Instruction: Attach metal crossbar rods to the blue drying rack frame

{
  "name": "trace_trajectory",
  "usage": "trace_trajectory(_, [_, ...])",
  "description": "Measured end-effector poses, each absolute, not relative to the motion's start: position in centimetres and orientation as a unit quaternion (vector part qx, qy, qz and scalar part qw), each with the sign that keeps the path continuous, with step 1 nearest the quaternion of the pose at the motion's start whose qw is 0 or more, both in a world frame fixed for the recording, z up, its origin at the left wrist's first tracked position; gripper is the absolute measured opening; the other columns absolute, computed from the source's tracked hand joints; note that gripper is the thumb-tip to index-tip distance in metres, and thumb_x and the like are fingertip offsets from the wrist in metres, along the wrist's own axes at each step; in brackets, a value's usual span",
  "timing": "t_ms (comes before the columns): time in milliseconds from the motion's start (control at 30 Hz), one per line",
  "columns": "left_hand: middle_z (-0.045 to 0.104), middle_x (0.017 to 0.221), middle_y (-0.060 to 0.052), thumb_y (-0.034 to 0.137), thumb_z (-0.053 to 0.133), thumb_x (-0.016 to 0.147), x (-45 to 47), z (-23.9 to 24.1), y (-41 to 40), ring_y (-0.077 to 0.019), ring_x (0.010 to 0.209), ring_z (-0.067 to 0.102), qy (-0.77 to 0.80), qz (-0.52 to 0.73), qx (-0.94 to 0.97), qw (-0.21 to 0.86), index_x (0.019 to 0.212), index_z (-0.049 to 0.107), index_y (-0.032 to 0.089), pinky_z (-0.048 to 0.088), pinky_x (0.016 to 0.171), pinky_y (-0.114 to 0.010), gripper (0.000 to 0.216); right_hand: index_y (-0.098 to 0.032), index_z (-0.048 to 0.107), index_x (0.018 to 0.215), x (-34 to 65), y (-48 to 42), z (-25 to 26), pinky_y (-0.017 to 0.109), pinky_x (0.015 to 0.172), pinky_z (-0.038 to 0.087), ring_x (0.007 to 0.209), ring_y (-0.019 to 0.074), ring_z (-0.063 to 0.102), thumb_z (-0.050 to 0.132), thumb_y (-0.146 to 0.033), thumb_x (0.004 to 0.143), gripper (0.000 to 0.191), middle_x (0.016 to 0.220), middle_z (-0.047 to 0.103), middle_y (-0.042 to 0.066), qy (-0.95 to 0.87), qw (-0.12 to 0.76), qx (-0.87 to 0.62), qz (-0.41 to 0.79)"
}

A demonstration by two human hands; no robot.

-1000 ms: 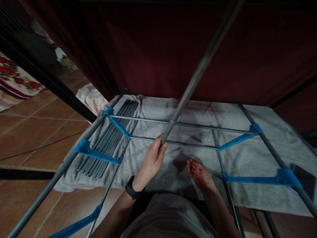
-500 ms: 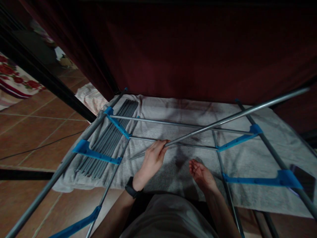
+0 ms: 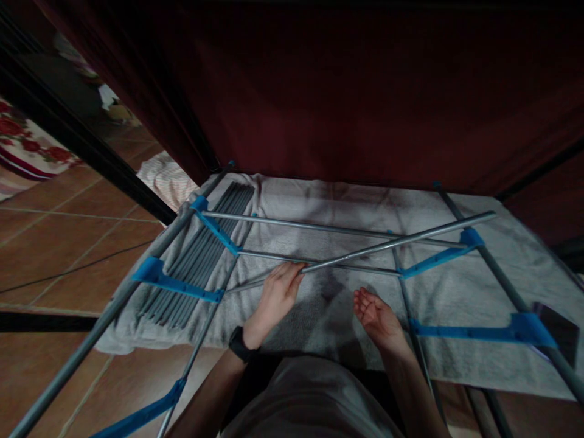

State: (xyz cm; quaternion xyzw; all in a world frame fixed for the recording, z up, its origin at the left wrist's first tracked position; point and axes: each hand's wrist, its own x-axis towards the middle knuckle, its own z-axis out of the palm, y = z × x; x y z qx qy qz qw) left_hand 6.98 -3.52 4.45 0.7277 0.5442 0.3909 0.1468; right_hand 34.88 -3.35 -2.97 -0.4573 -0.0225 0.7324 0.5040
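Note:
My left hand (image 3: 279, 291), with a dark watch above it, is closed round a grey metal rod (image 3: 392, 243). The rod slants from low on the left up to the right, crossing over two fixed crossbars. My right hand (image 3: 375, 313) is palm up with its fingers loosely apart, holding nothing, below the rod. A rack frame of grey tubes with blue plastic brackets surrounds both hands; one bracket (image 3: 176, 283) is at the left and another (image 3: 479, 331) at the right. The rod's left end lies close to the left bracket's tip; whether they touch I cannot tell.
Several loose grey rods (image 3: 210, 261) lie side by side at the left on a light grey blanket (image 3: 319, 316). A dark flat object (image 3: 563, 331) rests behind the right tube. A dark red curtain (image 3: 337, 97) hangs behind. Tiled floor (image 3: 59, 243) shows at left.
The rod's right end has swung down and inward, while its left end has slid left toward the left bracket. My left hand moved slightly left; my right hand shifted slightly right.

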Motion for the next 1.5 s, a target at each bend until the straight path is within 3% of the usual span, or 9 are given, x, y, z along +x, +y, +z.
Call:
trace_trajectory(233, [0.076,0.112,-0.009,0.028,0.047,0.106,6.5,3.5,-3.6,-0.0231,0.102,0.072,0.545,0.363,0.747,0.116,0.124,0.068,0.021,0.058,0.093,-0.040,0.029,-0.024,0.075,0.098,35.5,-2.4,0.3,0.030,0.089,0.062,0.102,0.0180,0.073,0.072,-0.022,0.077,0.021,0.108,0.078,0.005,-0.101,0.566,-0.452,0.682])
trace_trajectory(367, [0.076,0.110,-0.008,0.027,0.046,0.106,6.2,2.8,-3.6,-0.0228,0.101,0.072,0.544,0.344,0.756,0.123,0.124,0.068,0.021,0.059,0.092,-0.040,0.029,-0.024,0.075,0.107,35.8,-2.1,3.4,0.039,0.109,0.053,0.118,0.0215,0.069,0.077,-0.029,0.076,0.031,0.124,0.075,0.008,-0.165,0.607,-0.430,0.648])
trace_trajectory(467, [0.077,0.111,-0.009,0.027,0.047,0.105,6.0,2.5,-3.6,-0.0233,0.102,0.072,0.542,0.325,0.765,0.127,0.124,0.069,0.021,0.058,0.093,-0.040,0.029,-0.024,0.075,0.108,36.2,-1.9,5.9,0.045,0.116,0.047,0.121,0.0231,0.068,0.080,-0.033,0.077,0.032,0.124,0.075,0.009,-0.194,0.643,-0.411,0.617])
trace_trajectory(600, [0.077,0.111,-0.008,0.025,0.048,0.105,5.9,2.6,-3.6,-0.0233,0.103,0.072,0.535,0.300,0.777,0.140,0.124,0.069,0.022,0.058,0.093,-0.040,0.029,-0.026,0.075,0.100,36.8,-1.6,8.2,0.044,0.115,0.048,0.122,0.0220,0.067,0.081,-0.028,0.079,0.022,0.123,0.075,0.005,-0.224,0.684,-0.378,0.582])
trace_trajectory(733, [0.077,0.111,-0.008,0.023,0.047,0.105,6.0,2.8,-3.7,-0.0234,0.104,0.071,0.530,0.287,0.784,0.149,0.124,0.069,0.021,0.057,0.093,-0.040,0.030,-0.026,0.075,0.106,37.3,-1.0,8.8,0.041,0.112,0.050,0.115,0.0198,0.070,0.081,-0.028,0.082,0.026,0.119,0.077,0.004,-0.252,0.696,-0.386,0.550])
trace_trajectory(1000, [0.076,0.115,-0.008,0.026,0.049,0.105,5.7,2.2,-3.7,-0.0239,0.106,0.070,0.531,0.266,0.790,0.152,0.125,0.069,0.022,0.057,0.095,-0.041,0.029,-0.024,0.076,0.099,37.6,-0.8,8.6,0.035,0.093,0.059,0.096,0.0179,0.074,0.086,-0.031,0.077,0.025,0.101,0.078,0.003,-0.250,0.704,-0.423,0.513])
trace_trajectory(1500, [0.076,0.109,-0.009,0.026,0.053,0.101,1.6,0.1,-3.5,-0.0241,0.101,0.071,0.585,0.233,0.773,0.073,0.119,0.071,0.023,0.057,0.092,-0.039,0.025,-0.022,0.073,0.094,38.7,-0.6,5.8,0.033,0.095,0.059,0.094,0.0166,0.074,0.087,-0.030,0.074,0.025,0.098,0.077,0.002,-0.177,0.690,-0.451,0.537])
